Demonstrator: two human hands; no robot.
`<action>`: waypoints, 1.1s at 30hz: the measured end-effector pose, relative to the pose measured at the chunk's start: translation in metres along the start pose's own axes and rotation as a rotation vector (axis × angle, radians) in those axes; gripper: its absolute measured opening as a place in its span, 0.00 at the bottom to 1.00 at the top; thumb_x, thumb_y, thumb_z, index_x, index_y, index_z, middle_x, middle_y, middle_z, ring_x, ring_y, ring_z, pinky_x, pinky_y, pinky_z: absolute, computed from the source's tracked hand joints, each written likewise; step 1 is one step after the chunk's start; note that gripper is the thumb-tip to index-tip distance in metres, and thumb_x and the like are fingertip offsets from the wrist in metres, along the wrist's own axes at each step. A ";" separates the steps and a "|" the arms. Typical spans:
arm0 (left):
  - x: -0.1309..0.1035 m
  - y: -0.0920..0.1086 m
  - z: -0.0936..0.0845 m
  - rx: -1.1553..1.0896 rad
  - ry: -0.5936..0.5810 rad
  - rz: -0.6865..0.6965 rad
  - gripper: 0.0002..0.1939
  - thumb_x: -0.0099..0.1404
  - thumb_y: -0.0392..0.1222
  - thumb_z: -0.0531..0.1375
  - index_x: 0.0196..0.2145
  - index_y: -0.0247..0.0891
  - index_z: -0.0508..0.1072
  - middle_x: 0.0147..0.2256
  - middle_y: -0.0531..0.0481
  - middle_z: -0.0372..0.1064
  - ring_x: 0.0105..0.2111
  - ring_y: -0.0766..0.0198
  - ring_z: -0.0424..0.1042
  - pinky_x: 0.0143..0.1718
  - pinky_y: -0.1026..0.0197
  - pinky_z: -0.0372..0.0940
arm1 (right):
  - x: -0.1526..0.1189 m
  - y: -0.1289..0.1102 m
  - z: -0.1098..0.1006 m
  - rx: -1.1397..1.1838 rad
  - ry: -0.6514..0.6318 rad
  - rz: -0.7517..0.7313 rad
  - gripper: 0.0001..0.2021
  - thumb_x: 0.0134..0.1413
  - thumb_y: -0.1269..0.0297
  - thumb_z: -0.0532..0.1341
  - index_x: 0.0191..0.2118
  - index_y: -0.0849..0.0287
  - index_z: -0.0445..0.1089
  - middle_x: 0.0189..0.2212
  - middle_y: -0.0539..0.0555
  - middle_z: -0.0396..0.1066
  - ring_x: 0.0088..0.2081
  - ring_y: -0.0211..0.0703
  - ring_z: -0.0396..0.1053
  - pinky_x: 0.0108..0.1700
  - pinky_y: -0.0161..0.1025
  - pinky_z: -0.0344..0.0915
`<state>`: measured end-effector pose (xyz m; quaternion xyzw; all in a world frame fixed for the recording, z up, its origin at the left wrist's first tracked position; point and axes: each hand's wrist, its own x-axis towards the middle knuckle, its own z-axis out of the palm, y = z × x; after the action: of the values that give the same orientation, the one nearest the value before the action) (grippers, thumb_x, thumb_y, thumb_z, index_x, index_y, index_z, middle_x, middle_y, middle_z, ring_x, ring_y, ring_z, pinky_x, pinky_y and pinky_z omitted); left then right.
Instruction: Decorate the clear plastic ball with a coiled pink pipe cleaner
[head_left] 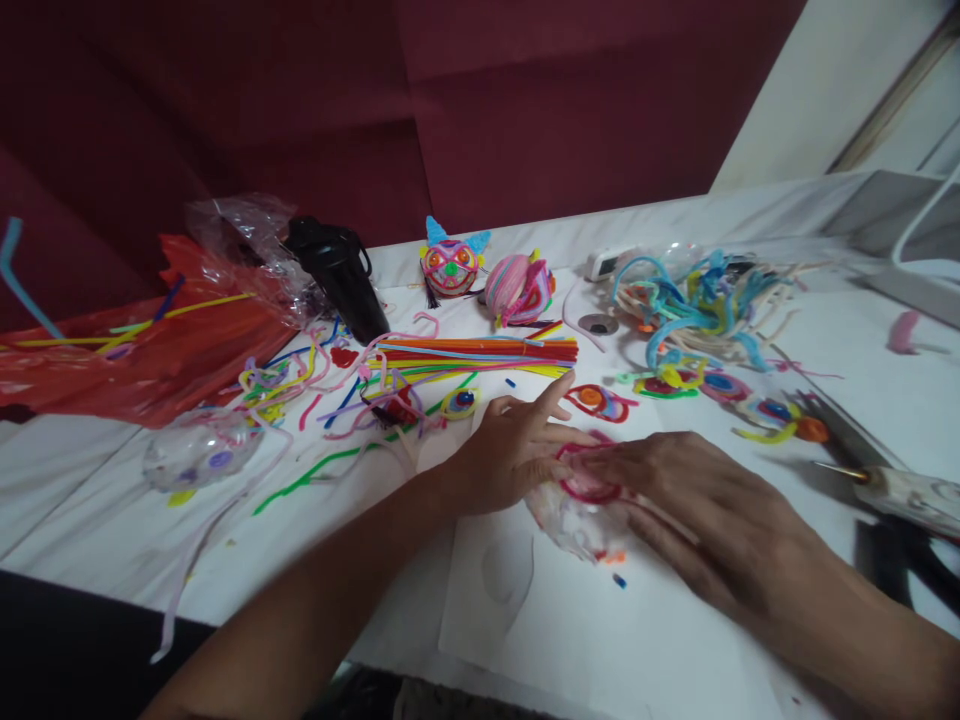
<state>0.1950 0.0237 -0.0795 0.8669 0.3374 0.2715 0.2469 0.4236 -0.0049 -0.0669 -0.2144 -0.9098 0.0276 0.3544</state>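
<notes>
over white paper, both hands touch a pink-trimmed clear ball, bottle beyond.

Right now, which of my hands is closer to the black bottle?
Your left hand. It is in front of the bottle and to its right. Your right hand is farther over to the right.

Speaker A: Legend, lettering and numerals: which can be read, and on what object?
Speaker B: None can be read. Faint marks show on the white tool with the metal tip, right edge of the frame, too blurred to make out.
</notes>
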 end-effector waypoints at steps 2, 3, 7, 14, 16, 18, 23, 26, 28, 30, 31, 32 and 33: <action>0.000 0.000 0.000 -0.016 0.012 0.004 0.41 0.68 0.65 0.47 0.69 0.41 0.38 0.51 0.43 0.74 0.58 0.54 0.64 0.58 0.46 0.48 | 0.001 0.000 0.001 0.027 0.049 0.061 0.11 0.67 0.70 0.53 0.50 0.61 0.68 0.42 0.59 0.73 0.44 0.45 0.71 0.44 0.42 0.69; 0.000 0.000 0.000 -0.021 0.020 0.005 0.41 0.68 0.64 0.47 0.69 0.41 0.38 0.51 0.43 0.74 0.58 0.53 0.65 0.58 0.46 0.48 | 0.001 0.000 0.002 0.032 0.065 0.086 0.10 0.67 0.71 0.53 0.49 0.60 0.69 0.43 0.58 0.72 0.44 0.44 0.71 0.44 0.40 0.70; 0.000 -0.003 0.002 -0.029 0.052 0.012 0.42 0.67 0.64 0.50 0.69 0.41 0.39 0.50 0.44 0.75 0.57 0.52 0.66 0.57 0.47 0.51 | 0.003 0.000 0.007 0.006 0.120 0.181 0.08 0.66 0.66 0.55 0.46 0.58 0.69 0.42 0.57 0.71 0.43 0.45 0.71 0.42 0.40 0.71; 0.001 -0.006 0.004 -0.081 0.108 0.104 0.43 0.67 0.61 0.53 0.69 0.43 0.35 0.48 0.46 0.76 0.54 0.54 0.68 0.57 0.48 0.52 | -0.003 0.004 0.012 -0.026 0.105 0.415 0.15 0.64 0.50 0.56 0.48 0.55 0.69 0.41 0.57 0.74 0.41 0.54 0.73 0.42 0.50 0.73; 0.001 -0.005 0.005 -0.103 0.137 0.134 0.44 0.67 0.60 0.55 0.69 0.43 0.36 0.47 0.46 0.77 0.54 0.55 0.68 0.56 0.50 0.55 | -0.005 0.004 0.013 0.012 0.119 0.458 0.15 0.63 0.49 0.57 0.47 0.53 0.70 0.40 0.55 0.75 0.40 0.53 0.74 0.41 0.48 0.73; 0.002 -0.005 0.005 -0.136 0.163 0.146 0.44 0.66 0.59 0.56 0.69 0.43 0.37 0.46 0.46 0.77 0.52 0.56 0.70 0.56 0.51 0.57 | -0.005 0.002 0.013 0.046 0.120 0.486 0.14 0.62 0.50 0.58 0.47 0.52 0.69 0.40 0.54 0.75 0.41 0.54 0.74 0.40 0.47 0.74; 0.003 -0.001 0.006 -0.202 0.187 0.119 0.45 0.65 0.59 0.57 0.69 0.40 0.39 0.43 0.45 0.78 0.51 0.56 0.71 0.56 0.51 0.59 | -0.002 -0.002 0.011 0.086 0.116 0.500 0.10 0.63 0.54 0.58 0.44 0.52 0.69 0.40 0.54 0.75 0.42 0.55 0.74 0.37 0.46 0.74; 0.002 0.001 0.004 -0.155 0.188 0.113 0.42 0.66 0.59 0.56 0.68 0.40 0.43 0.43 0.45 0.78 0.51 0.56 0.71 0.56 0.51 0.58 | -0.001 -0.003 0.011 0.080 0.143 0.489 0.10 0.63 0.53 0.58 0.44 0.51 0.68 0.39 0.55 0.75 0.43 0.56 0.74 0.35 0.46 0.74; 0.001 0.002 0.003 -0.080 0.184 0.118 0.36 0.68 0.58 0.55 0.66 0.41 0.50 0.44 0.46 0.78 0.51 0.56 0.70 0.55 0.52 0.57 | -0.001 -0.003 0.011 0.068 0.135 0.485 0.10 0.63 0.52 0.57 0.43 0.52 0.68 0.38 0.55 0.75 0.43 0.56 0.74 0.36 0.46 0.74; 0.000 0.003 0.002 0.013 0.191 0.143 0.27 0.69 0.55 0.54 0.61 0.42 0.61 0.45 0.47 0.77 0.51 0.57 0.70 0.55 0.52 0.56 | -0.001 -0.003 0.011 0.055 0.141 0.472 0.11 0.64 0.52 0.57 0.43 0.52 0.68 0.38 0.55 0.75 0.42 0.55 0.74 0.37 0.46 0.74; -0.001 0.003 0.001 0.056 0.197 0.164 0.22 0.70 0.53 0.53 0.57 0.41 0.66 0.45 0.47 0.77 0.50 0.58 0.70 0.54 0.53 0.56 | -0.001 -0.003 0.010 0.049 0.140 0.470 0.11 0.64 0.52 0.57 0.43 0.53 0.68 0.37 0.55 0.75 0.42 0.54 0.74 0.37 0.46 0.73; -0.001 0.004 0.001 0.093 0.205 0.188 0.18 0.71 0.51 0.53 0.52 0.41 0.70 0.44 0.48 0.77 0.49 0.59 0.70 0.54 0.53 0.56 | -0.001 -0.003 0.010 0.046 0.128 0.472 0.11 0.64 0.52 0.58 0.44 0.53 0.68 0.37 0.55 0.75 0.42 0.53 0.74 0.38 0.45 0.73; -0.002 0.004 0.001 0.127 0.211 0.217 0.14 0.71 0.48 0.54 0.48 0.41 0.73 0.44 0.48 0.77 0.48 0.60 0.71 0.54 0.54 0.56 | -0.001 -0.002 0.010 0.042 0.132 0.472 0.12 0.64 0.52 0.58 0.44 0.54 0.68 0.37 0.55 0.75 0.42 0.52 0.74 0.38 0.45 0.73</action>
<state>0.1965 0.0193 -0.0784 0.8787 0.2825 0.3643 0.1242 0.4163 -0.0063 -0.0747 -0.4149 -0.8086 0.1146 0.4012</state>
